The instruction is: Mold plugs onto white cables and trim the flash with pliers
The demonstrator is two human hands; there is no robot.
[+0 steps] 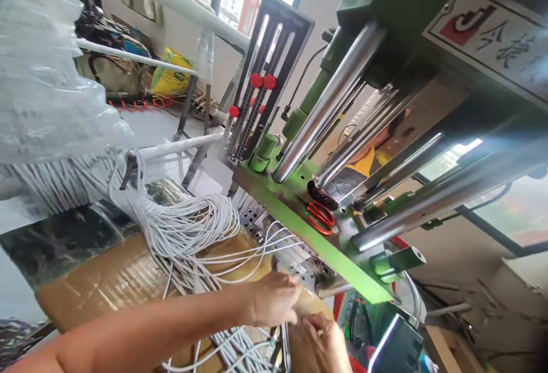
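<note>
The left hand [272,300] and right hand [319,345] sit close together, fingers curled and almost meeting, though I can't tell whether they pinch a wire. Thin white cables [184,230] run lengthwise from a looped bundle toward and under them, reaching the left hand first. Just beyond stands the metal block [295,270] of a green press [317,236], with red scissors [321,217] lying on it.

Upper hand [273,300] w/ fingers curled, just above lower hand [317,345], both bare, forearm [141,327] reaching in from lower L
</note>
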